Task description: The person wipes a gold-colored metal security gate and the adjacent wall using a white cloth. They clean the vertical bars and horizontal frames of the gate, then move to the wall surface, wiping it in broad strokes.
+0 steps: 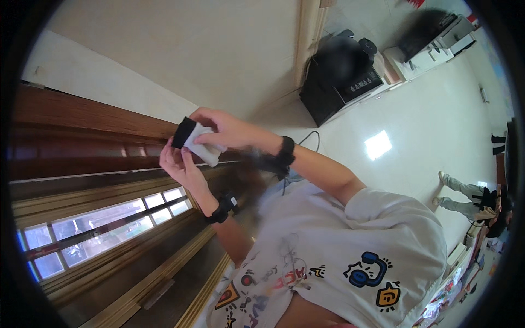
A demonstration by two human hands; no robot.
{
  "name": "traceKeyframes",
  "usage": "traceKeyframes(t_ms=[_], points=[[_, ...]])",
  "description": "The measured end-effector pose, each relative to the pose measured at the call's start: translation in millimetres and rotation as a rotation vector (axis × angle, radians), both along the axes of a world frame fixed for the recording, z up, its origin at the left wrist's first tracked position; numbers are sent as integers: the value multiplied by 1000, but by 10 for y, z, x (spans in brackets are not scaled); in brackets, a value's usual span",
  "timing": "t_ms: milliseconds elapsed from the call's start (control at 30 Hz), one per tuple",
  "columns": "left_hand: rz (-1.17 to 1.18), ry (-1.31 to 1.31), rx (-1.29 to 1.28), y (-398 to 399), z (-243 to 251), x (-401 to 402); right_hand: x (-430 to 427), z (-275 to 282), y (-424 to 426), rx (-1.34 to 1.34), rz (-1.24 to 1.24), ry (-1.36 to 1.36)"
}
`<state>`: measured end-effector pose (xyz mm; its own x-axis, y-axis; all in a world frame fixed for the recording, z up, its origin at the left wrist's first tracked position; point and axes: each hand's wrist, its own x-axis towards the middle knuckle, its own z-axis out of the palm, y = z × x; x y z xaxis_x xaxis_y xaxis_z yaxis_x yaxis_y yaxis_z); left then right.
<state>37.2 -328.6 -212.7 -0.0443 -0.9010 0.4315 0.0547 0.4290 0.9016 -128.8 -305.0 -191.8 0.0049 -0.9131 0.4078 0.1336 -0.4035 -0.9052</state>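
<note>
A small folded white fabric piece with a black band (184,132), which looks like a sock, is held up between my two hands. My right hand (219,129) pinches its white part, thumb in front and fingers mostly behind. My left hand (180,166) is at the black band's lower edge, its thumb against the fabric and its fingers partly behind. Each wrist wears a black strap, one right wrist strap (286,151) and one left wrist strap (217,212). Just beyond the hands runs a dark reddish wooden ledge (90,123).
A paned window (123,217) in a wooden frame lies left and below. Up and right stands a black box-shaped appliance (328,88), with a cable (313,133) on the floor nearby. Another person's legs (461,194) show at far right, on a pale glossy tile floor (402,119).
</note>
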Motion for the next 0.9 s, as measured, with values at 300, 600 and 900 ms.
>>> traceKeyframes(t_ms=[300,600,900], points=[[-19,19,69,-85,486,-283,-843,414,389,182,-139,291],[-233,1,-39,-118,901,-1028,-1714,683,674,-34,-427,477],[-172,-105,-241,-73,1331,-1645,-2185,1526,791,-185,-578,810]])
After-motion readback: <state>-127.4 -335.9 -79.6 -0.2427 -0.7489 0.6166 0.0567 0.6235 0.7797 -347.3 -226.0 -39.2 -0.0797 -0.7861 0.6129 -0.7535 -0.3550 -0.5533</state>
